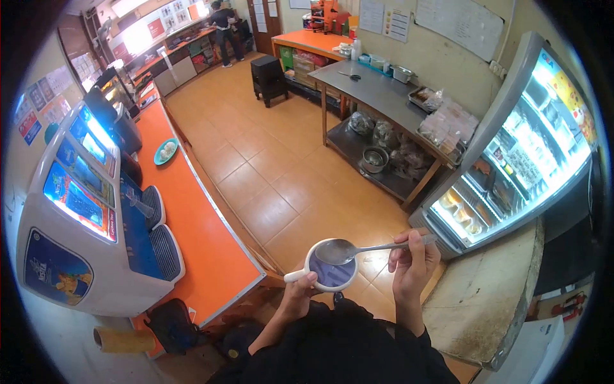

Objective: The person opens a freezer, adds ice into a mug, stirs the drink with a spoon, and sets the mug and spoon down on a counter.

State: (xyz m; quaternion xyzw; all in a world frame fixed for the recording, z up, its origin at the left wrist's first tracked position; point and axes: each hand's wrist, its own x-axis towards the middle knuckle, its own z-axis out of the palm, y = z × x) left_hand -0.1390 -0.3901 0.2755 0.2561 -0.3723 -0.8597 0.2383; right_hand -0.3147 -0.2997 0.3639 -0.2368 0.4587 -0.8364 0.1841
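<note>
My left hand grips a white mug by its handle and lower side, in front of my body. Purple liquid fills much of the mug. Between the fingers and thumb of my right hand is the handle of a metal spoon. The spoon's bowl lies over the far part of the mug's opening; whether it touches the liquid I cannot tell.
An orange counter on the left bears a drink dispenser and a turquoise plate. At right stand a metal table, a lit glass-door fridge and a worn countertop. A person stands far back, near a black stool.
</note>
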